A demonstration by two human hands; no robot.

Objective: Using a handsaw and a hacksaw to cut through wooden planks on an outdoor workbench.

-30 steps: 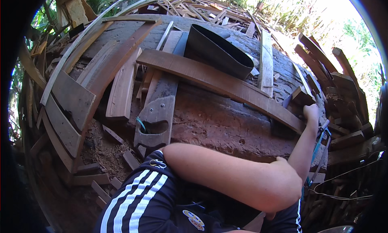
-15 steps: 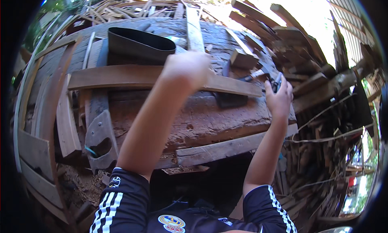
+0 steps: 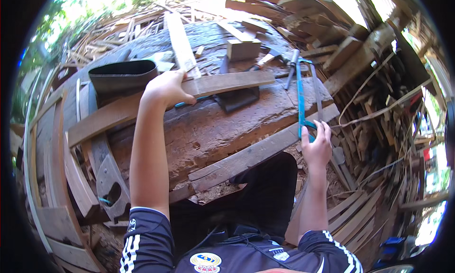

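On the rough wooden desk (image 3: 227,126) in front of me, my left hand (image 3: 167,87) lies palm down on a long plank (image 3: 156,100) that runs crosswise over the top, fingers curled over its far edge and pressing it flat. My right hand (image 3: 316,145) is closed around the handle of a blue-framed hacksaw (image 3: 302,90), held at the desk's right edge with the frame pointing away from me, its far end near a hammer (image 3: 265,60). Beyond the plank stands a small wooden block (image 3: 242,49), and a dark flat piece (image 3: 237,98) lies partly under the plank, just right of my left hand. A pale narrow board (image 3: 179,41) stretches away from me, its near end touching the plank beside my left fingers. To the left of that hand sits a black oval tub (image 3: 122,75). Another long plank (image 3: 265,147) lies along the near edge of the desk, above my knees. Scrap timber (image 3: 374,60) is heaped all around the desk.
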